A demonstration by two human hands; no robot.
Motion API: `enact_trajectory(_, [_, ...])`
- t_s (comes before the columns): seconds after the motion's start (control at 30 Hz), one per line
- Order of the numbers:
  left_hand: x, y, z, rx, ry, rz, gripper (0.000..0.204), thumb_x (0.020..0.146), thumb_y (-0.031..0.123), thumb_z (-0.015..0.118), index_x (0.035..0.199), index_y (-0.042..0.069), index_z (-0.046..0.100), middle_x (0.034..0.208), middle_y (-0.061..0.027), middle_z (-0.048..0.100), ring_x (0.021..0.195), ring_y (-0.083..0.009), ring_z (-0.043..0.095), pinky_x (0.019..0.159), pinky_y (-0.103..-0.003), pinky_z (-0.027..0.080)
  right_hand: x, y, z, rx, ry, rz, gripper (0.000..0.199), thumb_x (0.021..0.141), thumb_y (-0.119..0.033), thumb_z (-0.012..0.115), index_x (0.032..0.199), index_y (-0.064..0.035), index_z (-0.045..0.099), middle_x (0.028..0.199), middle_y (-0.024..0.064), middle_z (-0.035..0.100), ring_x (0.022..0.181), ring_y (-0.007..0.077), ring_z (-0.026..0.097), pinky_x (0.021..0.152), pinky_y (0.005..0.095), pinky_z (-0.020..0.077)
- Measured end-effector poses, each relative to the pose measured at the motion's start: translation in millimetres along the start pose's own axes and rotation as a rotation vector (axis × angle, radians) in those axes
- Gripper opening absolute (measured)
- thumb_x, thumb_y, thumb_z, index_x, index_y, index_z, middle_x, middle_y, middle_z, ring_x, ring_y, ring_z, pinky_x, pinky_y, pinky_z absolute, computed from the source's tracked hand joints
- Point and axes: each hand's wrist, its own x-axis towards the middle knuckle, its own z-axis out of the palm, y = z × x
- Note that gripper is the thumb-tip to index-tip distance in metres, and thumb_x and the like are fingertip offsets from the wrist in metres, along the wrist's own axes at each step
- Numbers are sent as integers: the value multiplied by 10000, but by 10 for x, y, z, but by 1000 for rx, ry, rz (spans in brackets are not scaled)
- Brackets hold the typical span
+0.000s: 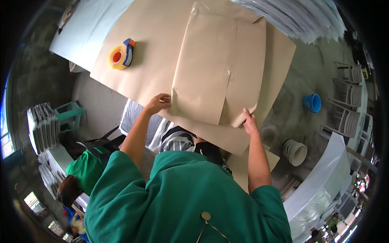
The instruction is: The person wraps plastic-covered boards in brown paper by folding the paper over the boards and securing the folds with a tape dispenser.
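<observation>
A flat parcel wrapped in brown paper (206, 60) lies on a larger sheet of brown paper (154, 44). Its paper edges overlap along a lengthwise seam, with a small piece of clear tape (229, 73) across it. At the parcel's near left corner, my left hand (157, 103) has its fingers curled around the paper edge. My right hand (250, 122) pinches the folded paper at the near right corner, thumb on top. The near end of the wrapping stands partly loose between my hands. Farther left rests a tape dispenser (129, 52) with a yellowish roll of tape.
Plastic-wrapped sheets (296, 18) are stacked at the far right. A blue bucket (312, 103) and a white bucket (294, 152) stand on the floor to the right, near several stacked chairs (347, 101). At left are a green stool (69, 116) and a person in green (85, 172).
</observation>
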Motion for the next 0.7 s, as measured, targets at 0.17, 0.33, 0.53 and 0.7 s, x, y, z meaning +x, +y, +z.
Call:
enact_trajectory(0.17, [26, 179, 728, 252, 420, -40, 519, 661, 202, 762, 1064, 13, 495, 774, -74, 533, 714, -171, 518, 654, -315, 457, -71, 227, 76, 230, 150, -92, 491, 826, -321, 633, 1173, -9, 479, 1132, 99, 539, 1010, 210, 540, 908, 340, 436])
enact_trajectory(0.33, [24, -94, 492, -51, 285, -3, 487, 715, 154, 715, 1115, -1, 484, 727, -37, 541, 589, -117, 515, 525, -269, 449, -571, 613, 615, 938, 31, 39, 474, 857, -365, 561, 1206, -59, 466, 1217, 104, 520, 1105, 265, 506, 958, 451, 393])
enact_trajectory(0.53, [8, 81, 310, -258, 89, -58, 447, 763, 55, 651, 1160, -12, 457, 726, -22, 555, 600, -93, 532, 534, -222, 445, -563, 924, 1676, 626, -201, 349, 336, 855, -299, 592, 1112, -94, 520, 1048, 63, 577, 1034, 221, 519, 965, 434, 384])
enact_trajectory(0.7, [88, 53, 457, -37, 234, -105, 411, 740, 64, 676, 1096, -7, 484, 769, -52, 579, 639, -123, 555, 557, -251, 465, -816, 629, 1881, 790, -327, 376, 141, 838, -177, 627, 935, -100, 559, 922, 29, 607, 895, 151, 576, 911, 361, 455])
